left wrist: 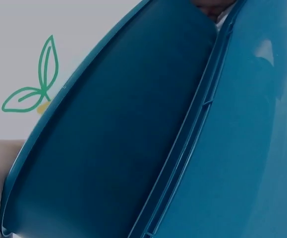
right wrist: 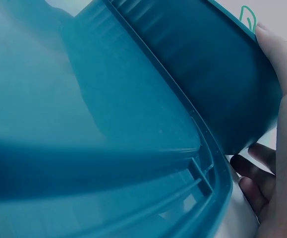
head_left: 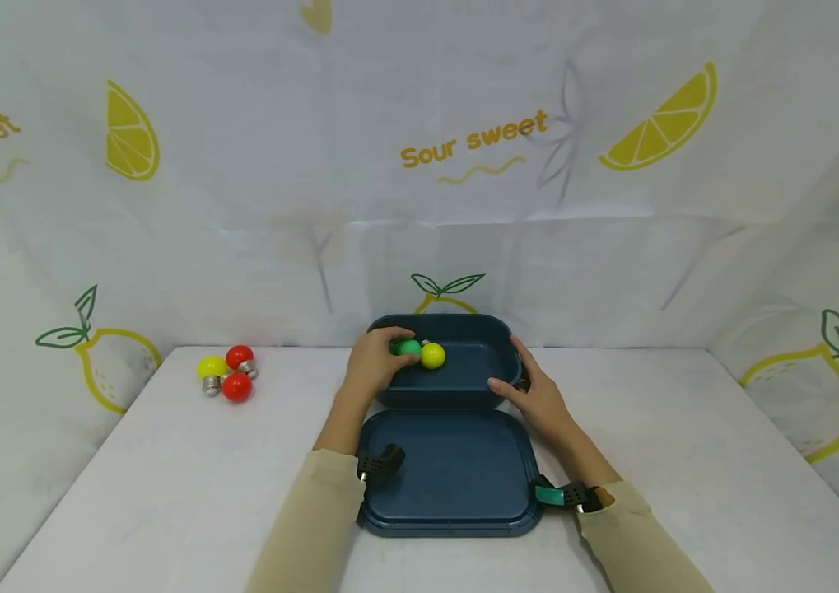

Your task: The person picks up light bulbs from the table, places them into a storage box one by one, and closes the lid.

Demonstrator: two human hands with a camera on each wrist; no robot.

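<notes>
A dark blue rectangular box stands upright at the back of the table. My left hand reaches over its left end and pinches a green light bulb between thumb and fingers. Right beside that bulb, inside the box, lies a yellow light bulb. My right hand grips the box's right end, thumb over the rim and fingers around the outside wall. In the right wrist view the fingers curl under the box's corner. The left wrist view hides both bulbs behind the box wall.
Directly in front of the box lies a dark blue lid, under both wrists. To the left on the white table, a yellow bulb and two red bulbs with metal screw bases are grouped together. A printed cloth hangs behind.
</notes>
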